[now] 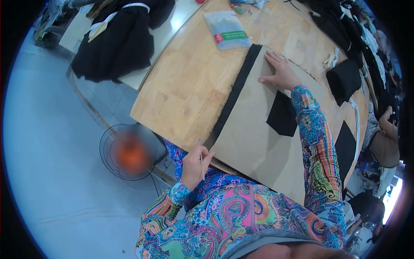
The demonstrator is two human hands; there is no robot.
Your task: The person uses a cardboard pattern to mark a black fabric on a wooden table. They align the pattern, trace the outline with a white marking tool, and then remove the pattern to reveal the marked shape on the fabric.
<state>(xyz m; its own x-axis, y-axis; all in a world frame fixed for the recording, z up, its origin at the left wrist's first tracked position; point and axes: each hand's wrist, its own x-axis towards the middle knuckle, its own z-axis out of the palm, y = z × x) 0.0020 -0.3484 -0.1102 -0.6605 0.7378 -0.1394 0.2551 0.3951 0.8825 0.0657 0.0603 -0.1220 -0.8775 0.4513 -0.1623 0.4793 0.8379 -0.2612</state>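
See black strip (pixel 233 95) along L edge of beige sheet (pixel 241 125), on counter (pixel 172 95); slants lengthwise, near-L to far-R. Starts just fwd of L hand (pixel 195 169), the closer one; ends near R hand (pixel 282 74). Pinching thin pen-like tool (pixel 202 164) w/ L; pressing sheet w/ R, fingers spread, grasping nothing.

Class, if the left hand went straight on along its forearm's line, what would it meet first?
The left hand would likely meet the black strip near its lower end; depth is unclear, so it might pass above.

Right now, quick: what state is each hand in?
Left hand: closed, holding a thin pen-like tool.
Right hand: open, resting on the beige sheet.
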